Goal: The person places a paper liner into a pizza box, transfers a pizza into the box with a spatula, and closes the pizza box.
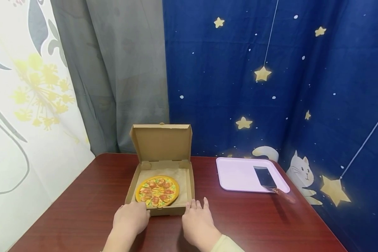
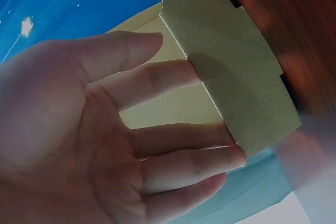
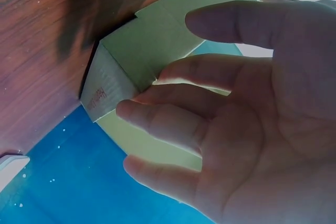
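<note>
A cardboard pizza box (image 1: 189, 182) stands on the table with its lid (image 1: 163, 143) raised at the back. Inside, on brown paper (image 1: 182, 178), lies a round pizza (image 1: 157, 191) with a yellow rim, toward the front left. My left hand (image 1: 131, 217) is at the box's front left corner; in the left wrist view its fairly straight fingertips (image 2: 231, 156) touch the front wall's top edge. At the front right corner is my right hand (image 1: 197, 221), fingers spread and mostly straight, fingertips (image 3: 131, 109) right at the edge.
To the right, a pale pink tray (image 1: 236, 175) sits near the table's far edge. A flat dark-bladed server (image 1: 265, 177) lies across it, its handle reaching past the tray's front rim. Curtains (image 1: 220, 87) hang behind the dark red table (image 1: 239, 224).
</note>
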Demonstrator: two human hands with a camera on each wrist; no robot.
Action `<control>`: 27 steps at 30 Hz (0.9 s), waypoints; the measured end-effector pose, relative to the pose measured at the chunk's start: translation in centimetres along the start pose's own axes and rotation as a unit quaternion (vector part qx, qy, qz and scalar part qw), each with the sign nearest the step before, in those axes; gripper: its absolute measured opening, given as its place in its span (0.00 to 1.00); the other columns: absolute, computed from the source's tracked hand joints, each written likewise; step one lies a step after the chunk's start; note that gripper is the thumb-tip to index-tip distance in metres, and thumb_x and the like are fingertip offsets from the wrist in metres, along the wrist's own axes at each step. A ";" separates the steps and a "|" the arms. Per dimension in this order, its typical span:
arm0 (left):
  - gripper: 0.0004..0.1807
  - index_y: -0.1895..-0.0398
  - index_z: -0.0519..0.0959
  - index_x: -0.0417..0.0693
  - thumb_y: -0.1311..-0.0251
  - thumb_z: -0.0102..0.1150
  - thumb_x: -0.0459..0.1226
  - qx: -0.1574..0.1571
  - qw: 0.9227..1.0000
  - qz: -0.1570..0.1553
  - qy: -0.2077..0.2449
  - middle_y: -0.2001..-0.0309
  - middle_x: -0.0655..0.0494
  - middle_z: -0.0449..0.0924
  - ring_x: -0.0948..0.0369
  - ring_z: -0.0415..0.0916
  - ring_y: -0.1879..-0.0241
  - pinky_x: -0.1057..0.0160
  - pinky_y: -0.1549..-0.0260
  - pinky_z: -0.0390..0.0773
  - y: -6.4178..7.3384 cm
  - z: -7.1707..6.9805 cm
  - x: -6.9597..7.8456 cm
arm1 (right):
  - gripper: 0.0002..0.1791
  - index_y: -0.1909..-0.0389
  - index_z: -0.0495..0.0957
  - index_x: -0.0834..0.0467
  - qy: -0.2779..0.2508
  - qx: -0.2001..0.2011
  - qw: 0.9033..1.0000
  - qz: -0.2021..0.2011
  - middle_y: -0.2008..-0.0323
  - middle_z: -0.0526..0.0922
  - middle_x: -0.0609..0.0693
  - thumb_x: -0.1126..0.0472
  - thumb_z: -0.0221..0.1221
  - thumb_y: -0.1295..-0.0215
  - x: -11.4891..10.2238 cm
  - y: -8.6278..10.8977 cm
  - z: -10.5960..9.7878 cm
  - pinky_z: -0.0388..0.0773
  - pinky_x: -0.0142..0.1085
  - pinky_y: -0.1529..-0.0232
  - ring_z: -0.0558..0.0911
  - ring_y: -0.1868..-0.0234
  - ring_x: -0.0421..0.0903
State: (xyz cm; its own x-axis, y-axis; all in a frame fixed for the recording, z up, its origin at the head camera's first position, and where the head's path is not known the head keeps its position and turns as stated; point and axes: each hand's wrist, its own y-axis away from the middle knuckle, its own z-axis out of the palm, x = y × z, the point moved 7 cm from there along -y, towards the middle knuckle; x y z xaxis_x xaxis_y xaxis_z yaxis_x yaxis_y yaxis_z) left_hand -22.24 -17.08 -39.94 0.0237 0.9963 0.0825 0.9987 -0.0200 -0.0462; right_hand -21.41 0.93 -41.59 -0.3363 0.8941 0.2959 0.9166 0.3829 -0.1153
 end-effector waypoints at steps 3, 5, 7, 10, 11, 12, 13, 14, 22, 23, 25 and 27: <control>0.14 0.67 0.87 0.44 0.31 0.65 0.46 0.001 1.000 0.002 -0.002 0.63 0.43 0.89 0.41 0.88 0.63 0.37 0.58 0.85 0.0 0.1 0.1 | 0.33 0.32 0.81 0.58 0.004 -0.003 1.000 0.002 0.33 0.84 0.52 0.48 0.66 0.36 0.1 0.2 0.1 0.70 0.57 0.24 0.83 0.31 0.49; 0.14 0.67 0.87 0.44 0.31 0.66 0.46 0.002 1.000 0.002 -0.003 0.64 0.43 0.89 0.42 0.88 0.64 0.38 0.62 0.86 0.1 0.1 0.3 | 0.33 0.32 0.80 0.58 0.002 -0.006 1.000 0.003 0.33 0.84 0.52 0.48 0.66 0.36 0.2 0.3 0.2 0.70 0.57 0.24 0.83 0.31 0.49; 0.14 0.67 0.87 0.44 0.32 0.66 0.46 0.003 1.000 0.003 -0.004 0.64 0.43 0.89 0.42 0.88 0.64 0.39 0.63 0.86 0.1 0.0 0.5 | 0.33 0.32 0.80 0.58 -0.002 -0.009 1.000 0.005 0.32 0.84 0.53 0.48 0.66 0.36 0.3 0.4 0.1 0.70 0.58 0.23 0.83 0.31 0.50; 0.15 0.67 0.87 0.44 0.32 0.67 0.47 0.008 1.000 0.004 -0.007 0.64 0.43 0.89 0.42 0.88 0.64 0.39 0.63 0.85 0.2 -0.1 0.8 | 0.33 0.32 0.81 0.58 -0.006 -0.009 1.000 0.006 0.33 0.84 0.53 0.48 0.66 0.36 0.5 0.6 0.1 0.70 0.58 0.24 0.83 0.31 0.50; 0.15 0.67 0.87 0.44 0.32 0.67 0.47 0.010 1.000 0.005 -0.008 0.64 0.43 0.89 0.42 0.88 0.64 0.39 0.62 0.85 0.2 -0.1 0.9 | 0.33 0.32 0.81 0.58 -0.007 -0.008 1.000 0.006 0.33 0.84 0.53 0.48 0.67 0.37 0.5 0.6 0.0 0.70 0.58 0.24 0.83 0.31 0.50; 0.15 0.67 0.87 0.44 0.32 0.67 0.47 0.012 1.000 0.005 -0.008 0.64 0.43 0.89 0.42 0.88 0.64 0.39 0.62 0.85 0.2 -0.2 1.0 | 0.32 0.33 0.81 0.58 -0.008 -0.008 1.000 0.007 0.33 0.84 0.53 0.49 0.67 0.36 0.6 0.7 0.0 0.69 0.58 0.24 0.83 0.31 0.50; 0.14 0.67 0.87 0.44 0.32 0.67 0.47 0.013 1.000 0.006 -0.008 0.64 0.43 0.89 0.42 0.88 0.64 0.39 0.62 0.85 0.2 -0.2 1.1 | 0.32 0.33 0.82 0.58 -0.007 -0.007 1.000 0.006 0.32 0.84 0.53 0.49 0.67 0.37 0.7 0.8 0.0 0.69 0.58 0.24 0.83 0.31 0.50; 0.14 0.67 0.87 0.44 0.32 0.67 0.47 0.014 1.000 0.006 -0.008 0.64 0.43 0.89 0.42 0.88 0.64 0.39 0.61 0.85 0.3 -0.2 1.1 | 0.32 0.33 0.82 0.57 -0.008 -0.009 1.000 0.006 0.32 0.84 0.53 0.49 0.66 0.37 0.7 0.8 0.1 0.69 0.58 0.23 0.83 0.31 0.50; 0.14 0.66 0.87 0.45 0.33 0.67 0.47 0.018 1.000 0.007 -0.008 0.64 0.45 0.89 0.42 0.88 0.63 0.40 0.59 0.85 0.6 -0.1 1.7 | 0.32 0.33 0.81 0.58 -0.015 -0.011 1.000 0.007 0.32 0.83 0.54 0.50 0.66 0.36 1.1 1.4 0.3 0.69 0.59 0.23 0.83 0.31 0.51; 0.14 0.66 0.87 0.45 0.33 0.67 0.46 0.019 1.000 0.007 -0.008 0.64 0.45 0.89 0.42 0.88 0.62 0.40 0.58 0.85 0.6 -0.1 1.8 | 0.32 0.33 0.82 0.58 -0.015 -0.008 1.000 0.006 0.32 0.84 0.54 0.50 0.66 0.36 1.2 1.4 0.3 0.69 0.58 0.23 0.83 0.31 0.51; 0.14 0.66 0.86 0.45 0.33 0.67 0.46 0.021 1.000 0.008 -0.009 0.64 0.45 0.89 0.42 0.88 0.62 0.40 0.56 0.84 0.7 -0.1 2.0 | 0.32 0.33 0.81 0.59 -0.016 -0.006 1.000 0.005 0.33 0.84 0.55 0.50 0.65 0.36 1.3 1.6 0.3 0.69 0.57 0.23 0.83 0.32 0.51; 0.13 0.66 0.86 0.45 0.33 0.67 0.46 0.022 1.000 0.009 -0.008 0.64 0.46 0.90 0.42 0.89 0.62 0.40 0.53 0.84 0.7 -0.2 2.3 | 0.31 0.33 0.81 0.60 -0.017 -0.005 1.000 0.004 0.33 0.84 0.55 0.50 0.65 0.35 1.4 1.8 0.3 0.70 0.56 0.23 0.83 0.32 0.52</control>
State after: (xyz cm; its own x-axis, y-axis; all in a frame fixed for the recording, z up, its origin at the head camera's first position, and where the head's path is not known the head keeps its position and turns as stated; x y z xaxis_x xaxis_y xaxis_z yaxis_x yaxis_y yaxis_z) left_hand -21.45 -14.86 -39.60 0.0399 0.9971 0.0647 0.9953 -0.0339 -0.0905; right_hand -20.33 2.92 -41.62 -0.3358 0.9047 0.2622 0.9214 0.3733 -0.1078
